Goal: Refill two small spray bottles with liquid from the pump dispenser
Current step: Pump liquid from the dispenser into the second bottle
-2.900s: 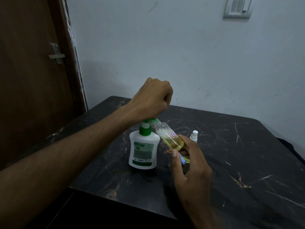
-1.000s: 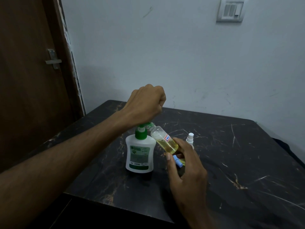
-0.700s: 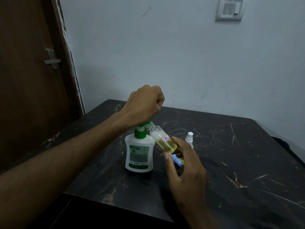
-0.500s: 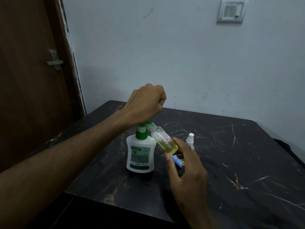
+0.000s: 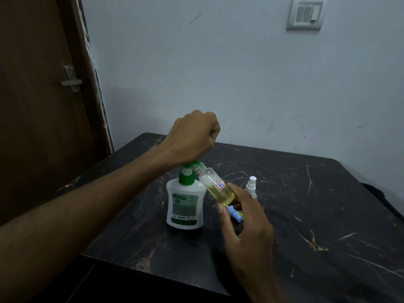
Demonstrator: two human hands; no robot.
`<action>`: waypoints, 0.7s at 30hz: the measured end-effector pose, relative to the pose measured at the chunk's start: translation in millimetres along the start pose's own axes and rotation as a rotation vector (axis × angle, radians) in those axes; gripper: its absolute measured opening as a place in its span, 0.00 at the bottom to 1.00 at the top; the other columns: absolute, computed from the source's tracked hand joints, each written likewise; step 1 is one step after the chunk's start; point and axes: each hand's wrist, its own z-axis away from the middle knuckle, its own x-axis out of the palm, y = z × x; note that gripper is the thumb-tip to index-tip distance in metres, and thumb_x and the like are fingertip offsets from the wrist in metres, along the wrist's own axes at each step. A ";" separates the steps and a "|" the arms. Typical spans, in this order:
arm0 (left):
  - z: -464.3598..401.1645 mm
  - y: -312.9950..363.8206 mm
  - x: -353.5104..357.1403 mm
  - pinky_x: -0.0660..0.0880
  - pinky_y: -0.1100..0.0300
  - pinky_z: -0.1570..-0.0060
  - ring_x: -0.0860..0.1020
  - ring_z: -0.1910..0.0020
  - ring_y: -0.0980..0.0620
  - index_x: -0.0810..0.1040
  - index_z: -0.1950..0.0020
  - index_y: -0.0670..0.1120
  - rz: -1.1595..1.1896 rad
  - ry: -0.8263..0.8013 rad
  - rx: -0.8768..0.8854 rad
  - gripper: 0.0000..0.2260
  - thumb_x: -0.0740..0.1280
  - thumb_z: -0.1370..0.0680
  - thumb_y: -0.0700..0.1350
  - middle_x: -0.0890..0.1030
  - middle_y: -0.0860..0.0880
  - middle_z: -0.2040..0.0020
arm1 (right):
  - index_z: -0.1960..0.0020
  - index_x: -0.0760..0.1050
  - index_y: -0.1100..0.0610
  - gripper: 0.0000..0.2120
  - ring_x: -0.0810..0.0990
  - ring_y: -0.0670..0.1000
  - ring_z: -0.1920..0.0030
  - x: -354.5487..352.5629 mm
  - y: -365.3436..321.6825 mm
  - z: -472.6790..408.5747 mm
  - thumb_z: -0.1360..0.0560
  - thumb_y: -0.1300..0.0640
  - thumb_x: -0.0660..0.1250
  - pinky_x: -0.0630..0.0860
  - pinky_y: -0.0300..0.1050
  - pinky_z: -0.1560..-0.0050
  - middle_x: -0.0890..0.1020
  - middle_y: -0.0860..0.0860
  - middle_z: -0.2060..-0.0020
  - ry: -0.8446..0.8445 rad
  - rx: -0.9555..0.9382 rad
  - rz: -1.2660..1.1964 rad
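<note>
A white pump dispenser (image 5: 184, 204) with a green pump head (image 5: 192, 165) stands on the black marble table (image 5: 306, 215). My left hand (image 5: 193, 138), curled into a fist, presses down on the pump head. My right hand (image 5: 247, 224) grips a small clear spray bottle (image 5: 216, 186), tilted with its open neck at the pump's nozzle and yellow liquid in its lower half. A blue spray cap (image 5: 235, 215) is also pinched in my right hand. A second small spray bottle (image 5: 251, 185) with a white top stands upright just behind my right hand.
A brown wooden door (image 5: 39, 106) with a metal latch stands at the left. The pale wall (image 5: 240, 73) behind the table carries a switch plate (image 5: 306, 13). The table's front edge runs below my arms.
My left fist has bobbed slightly up and down on the pump head. The tilted bottle has stayed at the nozzle in my right hand.
</note>
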 end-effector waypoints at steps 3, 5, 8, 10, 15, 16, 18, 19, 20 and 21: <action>1.1 -0.5 4.0 0.80 0.49 0.65 0.68 0.74 0.54 0.65 0.75 0.48 0.014 0.005 -0.016 0.17 0.61 0.31 0.30 0.67 0.54 0.77 | 0.32 0.79 0.56 0.20 0.82 0.44 0.46 0.7 1.5 0.1 0.23 0.55 0.70 0.76 0.32 0.45 0.83 0.47 0.44 -0.006 0.004 -0.002; 3.1 -1.1 5.6 0.79 0.50 0.65 0.69 0.73 0.55 0.65 0.75 0.49 0.021 -0.002 -0.027 0.18 0.62 0.31 0.30 0.67 0.55 0.75 | 0.32 0.79 0.56 0.19 0.82 0.44 0.47 0.3 2.1 0.5 0.23 0.55 0.70 0.76 0.33 0.46 0.83 0.47 0.45 -0.006 -0.001 0.002; 3.3 -2.1 3.9 0.75 0.54 0.65 0.68 0.73 0.56 0.65 0.74 0.49 0.017 -0.006 -0.028 0.18 0.61 0.30 0.31 0.67 0.55 0.74 | 0.32 0.79 0.55 0.19 0.82 0.44 0.47 -0.7 1.3 0.3 0.22 0.55 0.70 0.75 0.30 0.46 0.83 0.47 0.45 -0.011 0.000 0.001; 2.0 -1.1 1.2 0.74 0.55 0.65 0.68 0.73 0.57 0.65 0.74 0.50 0.013 -0.003 -0.019 0.18 0.62 0.30 0.31 0.67 0.56 0.75 | 0.32 0.78 0.55 0.19 0.82 0.43 0.47 -0.6 1.0 0.2 0.23 0.55 0.71 0.75 0.29 0.46 0.83 0.47 0.44 -0.012 0.001 -0.001; 2.2 0.6 2.3 0.73 0.57 0.66 0.69 0.74 0.55 0.66 0.75 0.49 0.025 0.005 -0.028 0.18 0.61 0.30 0.30 0.67 0.55 0.75 | 0.32 0.79 0.55 0.20 0.82 0.43 0.46 -0.1 1.2 -0.2 0.23 0.55 0.70 0.75 0.30 0.45 0.83 0.47 0.44 -0.009 -0.003 0.006; 3.2 0.2 3.2 0.73 0.57 0.67 0.69 0.74 0.55 0.66 0.75 0.48 0.030 0.000 -0.032 0.18 0.61 0.30 0.30 0.67 0.54 0.75 | 0.32 0.79 0.55 0.20 0.81 0.43 0.46 -0.1 1.6 -0.1 0.23 0.54 0.70 0.75 0.30 0.45 0.83 0.47 0.44 -0.008 -0.001 0.002; 4.4 -0.6 3.8 0.71 0.59 0.68 0.69 0.74 0.55 0.67 0.75 0.48 0.026 -0.007 -0.038 0.18 0.62 0.29 0.30 0.68 0.54 0.75 | 0.31 0.78 0.55 0.19 0.81 0.43 0.45 0.0 1.8 0.2 0.22 0.53 0.70 0.75 0.31 0.44 0.83 0.46 0.44 -0.010 0.001 -0.003; 4.3 -0.5 3.1 0.71 0.58 0.68 0.69 0.74 0.55 0.66 0.75 0.48 0.020 -0.006 -0.037 0.18 0.62 0.29 0.30 0.68 0.54 0.75 | 0.31 0.78 0.55 0.19 0.81 0.42 0.45 0.1 1.6 0.1 0.21 0.51 0.69 0.76 0.32 0.44 0.83 0.46 0.44 -0.014 -0.002 -0.003; 3.8 -0.3 2.0 0.72 0.57 0.68 0.69 0.74 0.55 0.66 0.75 0.48 0.016 -0.004 -0.035 0.18 0.62 0.30 0.30 0.68 0.54 0.75 | 0.31 0.78 0.55 0.19 0.81 0.42 0.45 0.4 1.2 -0.1 0.21 0.51 0.68 0.76 0.33 0.45 0.83 0.46 0.44 -0.016 -0.007 -0.002; 3.0 0.3 0.6 0.74 0.56 0.67 0.69 0.74 0.55 0.66 0.74 0.48 0.013 -0.003 -0.032 0.18 0.62 0.30 0.30 0.68 0.54 0.75 | 0.32 0.78 0.55 0.19 0.81 0.42 0.45 0.7 1.3 0.1 0.22 0.52 0.69 0.77 0.33 0.45 0.83 0.46 0.44 -0.014 -0.010 0.000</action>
